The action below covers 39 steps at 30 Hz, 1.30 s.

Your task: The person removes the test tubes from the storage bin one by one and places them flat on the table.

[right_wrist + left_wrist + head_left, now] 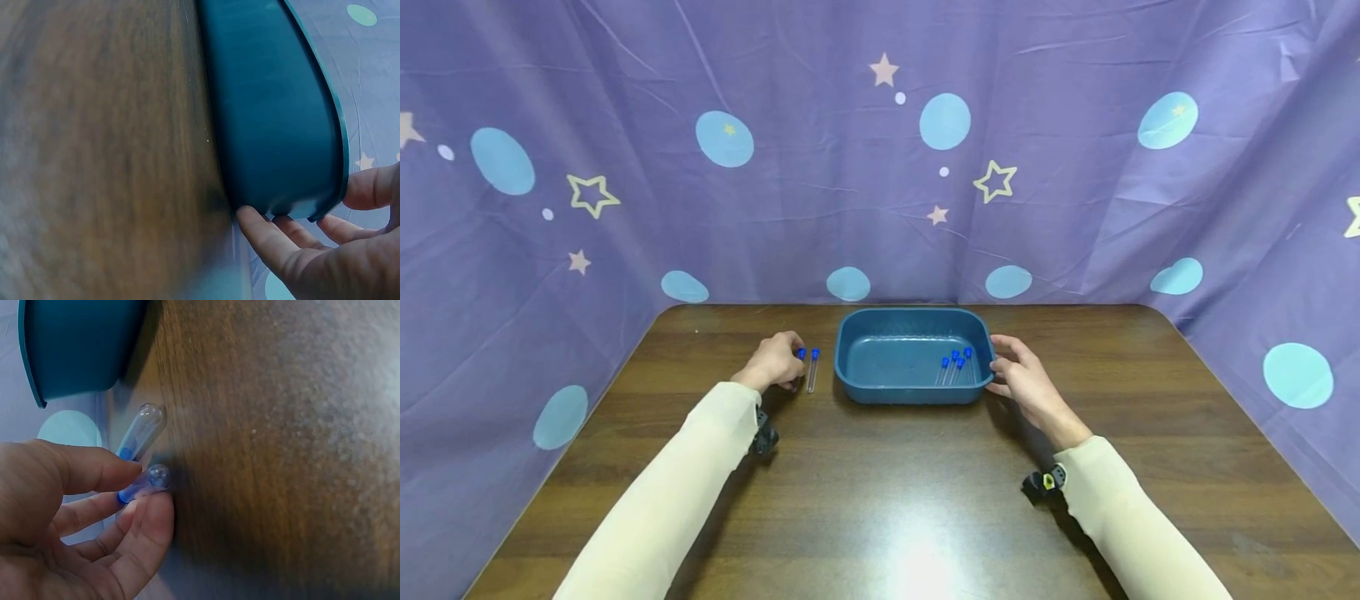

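My left hand pinches a clear test tube with a blue cap between thumb and fingertips, low over the table. Right beside it lies another blue-capped test tube, its rounded end toward me. A blue-green plastic basin stands to the right of these tubes. Inside, at its right end, several capped test tubes lie close together. My right hand has its fairly straight fingers against the outside of the basin's right end, with one digit up at the rim.
Everything stands on a brown wooden table with rounded far corners. A purple curtain with stars and blue dots hangs behind it and along both sides. Each wrist carries a small black camera.
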{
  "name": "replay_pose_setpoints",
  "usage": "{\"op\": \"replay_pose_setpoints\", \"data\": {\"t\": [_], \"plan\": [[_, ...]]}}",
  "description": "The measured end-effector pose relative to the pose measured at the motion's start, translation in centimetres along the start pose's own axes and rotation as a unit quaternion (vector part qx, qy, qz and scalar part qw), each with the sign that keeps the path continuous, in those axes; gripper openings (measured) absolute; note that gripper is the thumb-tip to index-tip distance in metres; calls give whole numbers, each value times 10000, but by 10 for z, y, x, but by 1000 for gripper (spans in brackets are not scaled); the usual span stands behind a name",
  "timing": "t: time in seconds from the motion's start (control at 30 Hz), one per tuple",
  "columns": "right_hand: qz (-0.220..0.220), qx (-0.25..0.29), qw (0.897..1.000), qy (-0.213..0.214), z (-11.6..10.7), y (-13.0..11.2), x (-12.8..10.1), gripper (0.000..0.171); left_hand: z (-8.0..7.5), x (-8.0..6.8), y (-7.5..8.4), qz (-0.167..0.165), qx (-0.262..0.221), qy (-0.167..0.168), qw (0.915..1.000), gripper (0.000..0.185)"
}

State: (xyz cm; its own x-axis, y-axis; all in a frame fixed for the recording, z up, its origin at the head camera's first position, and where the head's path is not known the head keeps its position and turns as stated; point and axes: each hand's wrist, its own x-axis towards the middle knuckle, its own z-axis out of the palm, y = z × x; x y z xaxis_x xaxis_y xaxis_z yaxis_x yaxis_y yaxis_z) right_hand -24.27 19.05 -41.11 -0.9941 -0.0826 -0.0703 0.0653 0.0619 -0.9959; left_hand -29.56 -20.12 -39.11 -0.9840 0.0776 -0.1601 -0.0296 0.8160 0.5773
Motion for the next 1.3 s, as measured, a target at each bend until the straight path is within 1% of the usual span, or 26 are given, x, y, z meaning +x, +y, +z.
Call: {"op": "replay_pose_setpoints", "data": {"t": [0.27,0.5,0.73,0.97,1.3], "plan": [[-32,-21,10000,-11,-1,0,0,53,0,-2,1,19,27,-18,10000,48],[-16,6,10000,9,-2,0,0,53,0,-2,2,-89,-26,-43,9999,50],[-19,13,10000,-20,-1,0,-1,54,-1,-4,2,-107,14,-71,9999,50],[-29,-3,10000,-16,-1,0,2,54,-3,-8,2,-42,80,-43,10000,50],[-13,18,10000,-10,-1,0,1,54,-3,-7,-3,-95,132,37,9999,50]]}}
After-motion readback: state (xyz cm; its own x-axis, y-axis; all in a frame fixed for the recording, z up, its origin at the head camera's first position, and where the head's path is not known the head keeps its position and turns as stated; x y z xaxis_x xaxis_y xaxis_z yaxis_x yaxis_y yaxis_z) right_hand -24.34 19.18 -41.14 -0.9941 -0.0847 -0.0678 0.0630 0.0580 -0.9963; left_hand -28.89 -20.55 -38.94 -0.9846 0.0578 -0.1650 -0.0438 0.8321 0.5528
